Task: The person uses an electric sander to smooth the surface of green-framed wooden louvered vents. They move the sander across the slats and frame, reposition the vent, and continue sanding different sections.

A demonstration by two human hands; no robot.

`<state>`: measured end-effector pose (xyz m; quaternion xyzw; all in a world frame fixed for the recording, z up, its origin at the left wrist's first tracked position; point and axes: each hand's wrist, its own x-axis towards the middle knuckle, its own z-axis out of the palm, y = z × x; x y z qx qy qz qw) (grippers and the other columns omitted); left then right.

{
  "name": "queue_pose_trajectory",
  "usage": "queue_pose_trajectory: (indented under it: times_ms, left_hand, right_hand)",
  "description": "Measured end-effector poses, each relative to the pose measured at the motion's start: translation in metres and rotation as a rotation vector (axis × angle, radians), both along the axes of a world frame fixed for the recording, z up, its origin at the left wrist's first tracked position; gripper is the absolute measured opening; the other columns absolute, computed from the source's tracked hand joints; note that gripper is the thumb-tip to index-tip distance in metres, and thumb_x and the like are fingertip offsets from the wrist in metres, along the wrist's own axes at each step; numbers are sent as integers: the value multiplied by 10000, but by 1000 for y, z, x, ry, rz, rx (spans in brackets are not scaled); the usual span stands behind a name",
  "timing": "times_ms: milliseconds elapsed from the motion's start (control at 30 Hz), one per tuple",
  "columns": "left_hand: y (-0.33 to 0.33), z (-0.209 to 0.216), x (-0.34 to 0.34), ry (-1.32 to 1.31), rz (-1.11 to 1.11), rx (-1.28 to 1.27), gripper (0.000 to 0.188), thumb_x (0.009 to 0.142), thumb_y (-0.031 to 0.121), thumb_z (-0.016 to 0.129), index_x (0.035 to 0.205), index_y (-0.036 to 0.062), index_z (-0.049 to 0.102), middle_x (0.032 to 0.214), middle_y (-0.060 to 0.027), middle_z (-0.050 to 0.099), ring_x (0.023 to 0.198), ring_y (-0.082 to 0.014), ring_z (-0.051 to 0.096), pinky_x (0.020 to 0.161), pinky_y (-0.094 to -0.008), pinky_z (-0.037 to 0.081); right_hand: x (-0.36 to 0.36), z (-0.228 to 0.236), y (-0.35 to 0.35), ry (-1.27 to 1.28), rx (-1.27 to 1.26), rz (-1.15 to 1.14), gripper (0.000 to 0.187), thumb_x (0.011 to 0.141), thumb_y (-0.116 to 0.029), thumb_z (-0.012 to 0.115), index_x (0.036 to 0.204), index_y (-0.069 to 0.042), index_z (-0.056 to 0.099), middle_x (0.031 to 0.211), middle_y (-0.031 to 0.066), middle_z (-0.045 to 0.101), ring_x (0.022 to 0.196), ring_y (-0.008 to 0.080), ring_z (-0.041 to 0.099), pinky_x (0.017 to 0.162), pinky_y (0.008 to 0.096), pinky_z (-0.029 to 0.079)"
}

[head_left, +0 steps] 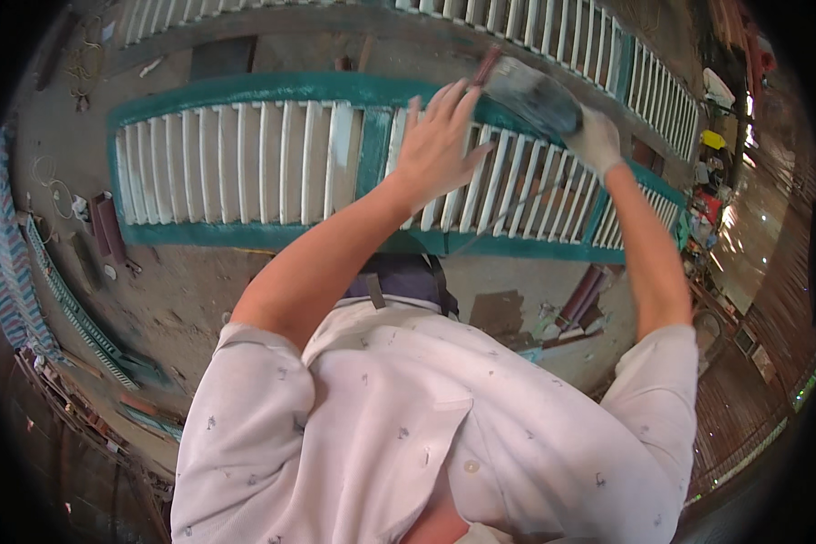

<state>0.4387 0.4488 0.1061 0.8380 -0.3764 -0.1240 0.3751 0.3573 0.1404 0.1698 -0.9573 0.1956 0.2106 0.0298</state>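
A long louvered shutter with a green frame (245,98) and pale slats lies across in front of me. My right hand (597,143), its back pale and dusty or gloved, is closed on a dark hand-held power tool (537,98). That tool is smeared by motion over the shutter's far rail, so its exact kind is unclear. A reddish-brown piece (488,65) shows at its left end. A thin cord (526,199) crosses the slats. My left hand (440,140) has its fingers spread above the slats near the far rail; whether it touches the wood I cannot tell.
Another louvered shutter (553,29) lies beyond this one. Reddish-brown blocks (582,297) are on the floor at the near right, and more brown pieces (109,225) at the left. A narrow green slatted piece (82,313) lies further left. Assorted clutter (705,218) lines the right side.
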Motion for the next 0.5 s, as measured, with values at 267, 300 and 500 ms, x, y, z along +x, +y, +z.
queue_pose_trajectory:
  times_ms: [267,300,500]
  left_hand:
    - [138,-52,63,-279,-127,556,962,1045,623,586,1739,38,267,1834,-154,198,1693,-388,164,1305,-743,86]
    - [133,-50,56,-245,-92,557,972,1044,633,579,1736,26,267,1835,-162,190,1690,-412,154,1303,-745,81]
    - [118,-41,17,-171,-64,555,993,1041,613,576,1726,-27,251,1816,-230,196,1634,-623,58,1289,-764,67]
  right_hand:
    - [-154,-3,62,-751,421,-829,578,902,-208,879,1353,75,656,1314,196,746,1170,296,712,1073,405,513]
    - [-156,9,85,-814,485,-930,577,902,-191,889,1331,112,650,1300,182,745,1143,259,701,1062,385,511]
    - [-221,0,157,-967,855,-1449,270,923,-88,848,1117,61,733,922,90,750,649,173,642,621,356,548]
